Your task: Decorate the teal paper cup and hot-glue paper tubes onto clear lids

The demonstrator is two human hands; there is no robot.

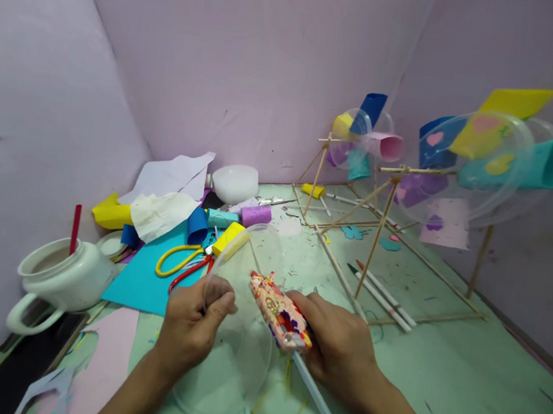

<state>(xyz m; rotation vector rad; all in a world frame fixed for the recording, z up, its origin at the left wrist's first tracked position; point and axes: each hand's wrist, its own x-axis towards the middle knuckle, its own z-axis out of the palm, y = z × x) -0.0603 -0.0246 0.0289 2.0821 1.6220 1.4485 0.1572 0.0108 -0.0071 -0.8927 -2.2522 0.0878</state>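
My left hand [199, 322] grips a clear plastic disc [228, 389] by its rim, fingers and thumb curled around it, the disc standing tilted on edge. My right hand [341, 339] is closed around a flower-patterned glue gun [281, 312], with a long pale stick coming out of its back end. The gun's front points at the disc from the right; whether the two touch I cannot tell. Just beyond my left hand lie scissors [176, 263] with one yellow and one red handle, and a small rolled yellow paper piece [231, 240].
A white teapot-like pot [81, 277] with a red stick stands left, beside a blue sheet [139, 281] and pink paper scraps [109, 361]. Two stick frames with paper-cup wheels, one near [380, 246] and one far [319, 178], stand right. Pencils [390, 301] lie beneath the near frame.
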